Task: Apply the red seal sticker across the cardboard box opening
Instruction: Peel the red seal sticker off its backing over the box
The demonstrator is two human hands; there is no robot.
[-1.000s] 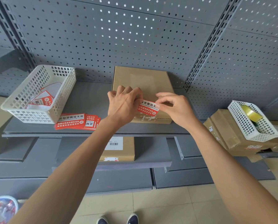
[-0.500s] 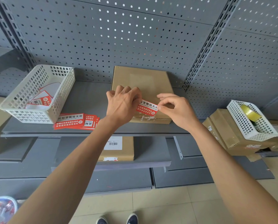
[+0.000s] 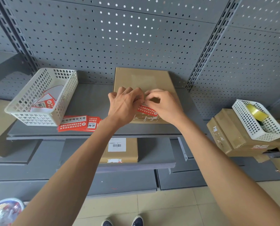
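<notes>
We look down from head height at a grey metal shelf (image 3: pixel 90 101) backed by perforated panels, with our two bare arms reaching forward to its middle. A flat cardboard box (image 3: pixel 142 79) lies on the shelf, its near edge facing us, where a torn, whitish strip marks the opening. Our left hand (image 3: pixel 124 106) and right hand (image 3: pixel 166 106) meet over that near edge, fingers curled and pinching the red seal sticker (image 3: pixel 146 110) between them. The sticker's upper part is hidden under the fingertips; its lower part shows white printed text and sits on the box top just above the opening. We cannot tell whether it is already stuck down or held just off the cardboard.

To the left of the box, a small stack of spare red stickers (image 3: pixel 77 123) lies on the shelf, just beside a white plastic basket (image 3: pixel 38 115) that holds more labels. Well apart to the right, a second white basket (image 3: pixel 258 123) with a yellowish tape roll (image 3: pixel 255 110) rests on other cartons. A smaller parcel with a barcode label (image 3: pixel 119 150) sits on the shelf below.

We judge the step in hand to be laying the sticker over the seam. To do it well, we should keep the sticker taut and level, let it bridge the opening with part on either side, press from the middle outward, then rub the ends flat so no edge lifts
</notes>
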